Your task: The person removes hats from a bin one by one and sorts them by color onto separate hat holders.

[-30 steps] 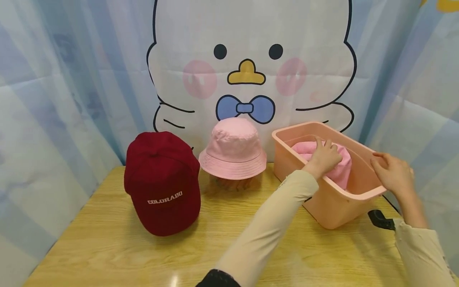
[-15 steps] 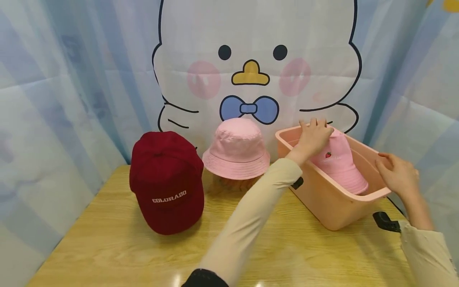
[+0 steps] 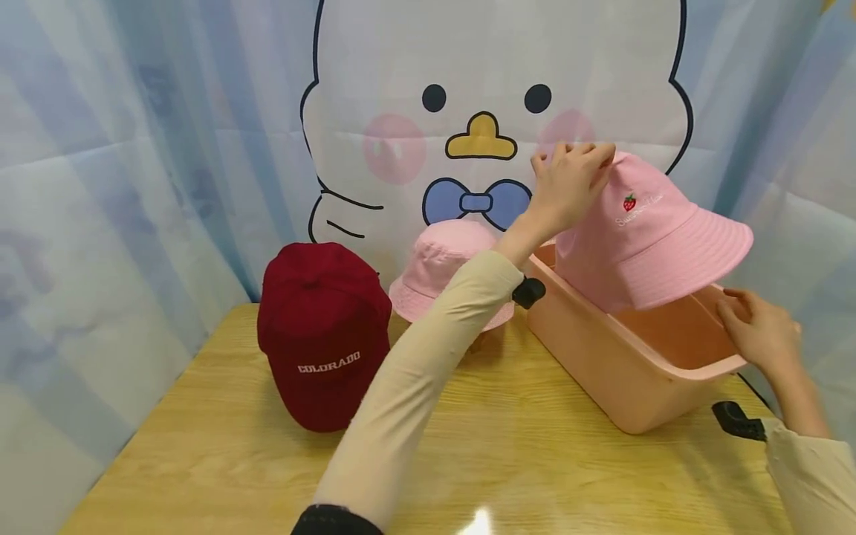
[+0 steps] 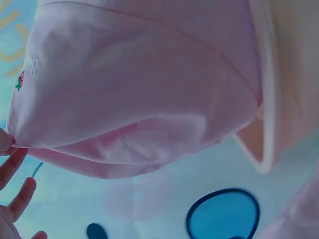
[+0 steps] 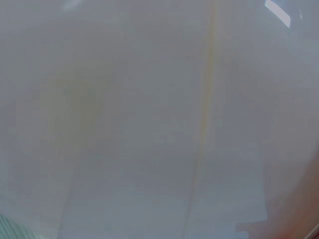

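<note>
My left hand (image 3: 567, 184) pinches the crown of a pink bucket hat (image 3: 658, 241), whose brim slants down to the right over a peach plastic bin (image 3: 605, 364). A small strawberry and white lettering decorate the hat. In the left wrist view, finger and thumb tips nip a fold of the hat (image 4: 129, 79), while the other fingers (image 4: 22, 199) spread away from it. My right hand (image 3: 765, 333) holds the bin's near right rim, its thumb on the inner side. The right wrist view is mostly a blurred pale surface.
A dark red cap (image 3: 324, 334) lettered COLORADO stands at the left of the wooden table (image 3: 521, 461). Another pink bucket hat (image 3: 444, 256) sits behind my left forearm, near the back edge. A curtain (image 3: 374, 82) with a cartoon chick hangs close behind.
My left hand has raised the pink bucket hat from inside the bin to above its rim. The right hand has stayed on the bin. The head view has shifted slightly left.
</note>
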`<control>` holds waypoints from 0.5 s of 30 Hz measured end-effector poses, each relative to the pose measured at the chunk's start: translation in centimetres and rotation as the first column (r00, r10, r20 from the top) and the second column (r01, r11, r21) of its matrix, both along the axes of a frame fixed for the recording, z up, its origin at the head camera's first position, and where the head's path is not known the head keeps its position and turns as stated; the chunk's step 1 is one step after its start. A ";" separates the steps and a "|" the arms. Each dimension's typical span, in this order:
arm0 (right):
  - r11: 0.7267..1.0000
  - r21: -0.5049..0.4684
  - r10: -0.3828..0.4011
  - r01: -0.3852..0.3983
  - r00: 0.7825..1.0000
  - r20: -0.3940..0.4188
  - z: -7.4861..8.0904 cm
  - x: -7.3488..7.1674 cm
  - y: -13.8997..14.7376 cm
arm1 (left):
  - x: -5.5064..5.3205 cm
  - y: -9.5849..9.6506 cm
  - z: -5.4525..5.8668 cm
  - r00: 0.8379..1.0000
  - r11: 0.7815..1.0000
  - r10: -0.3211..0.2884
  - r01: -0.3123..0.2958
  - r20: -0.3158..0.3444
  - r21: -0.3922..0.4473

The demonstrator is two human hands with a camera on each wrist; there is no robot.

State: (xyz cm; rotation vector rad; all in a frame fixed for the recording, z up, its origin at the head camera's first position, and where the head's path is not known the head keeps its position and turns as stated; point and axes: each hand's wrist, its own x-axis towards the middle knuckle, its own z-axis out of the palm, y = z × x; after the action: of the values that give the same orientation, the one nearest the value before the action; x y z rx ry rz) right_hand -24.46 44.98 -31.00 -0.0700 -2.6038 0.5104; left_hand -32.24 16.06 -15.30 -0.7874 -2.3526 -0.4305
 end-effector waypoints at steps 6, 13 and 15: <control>0.998 0.031 -0.050 0.050 0.999 -0.006 0.1 0.0 0.3 | 1.0 -2.9 3.0 0.999 0.999 -0.027 0.028 -0.021 0.046; 0.994 0.045 -0.100 0.098 0.995 0.024 0.1 0.2 0.6 | 0.7 -6.4 5.2 0.999 0.995 0.013 -0.010 -0.033 0.097; 0.994 0.040 -0.105 0.103 0.994 0.033 0.1 0.1 0.6 | 0.3 -7.4 5.4 0.998 0.996 0.057 -0.054 -0.037 0.068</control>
State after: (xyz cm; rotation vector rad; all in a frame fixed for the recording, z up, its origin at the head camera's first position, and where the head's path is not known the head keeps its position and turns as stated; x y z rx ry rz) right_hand -24.32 45.63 -30.89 -0.2027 -2.6269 0.4260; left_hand -31.91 8.67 -9.91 -0.6920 -2.3056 -0.4632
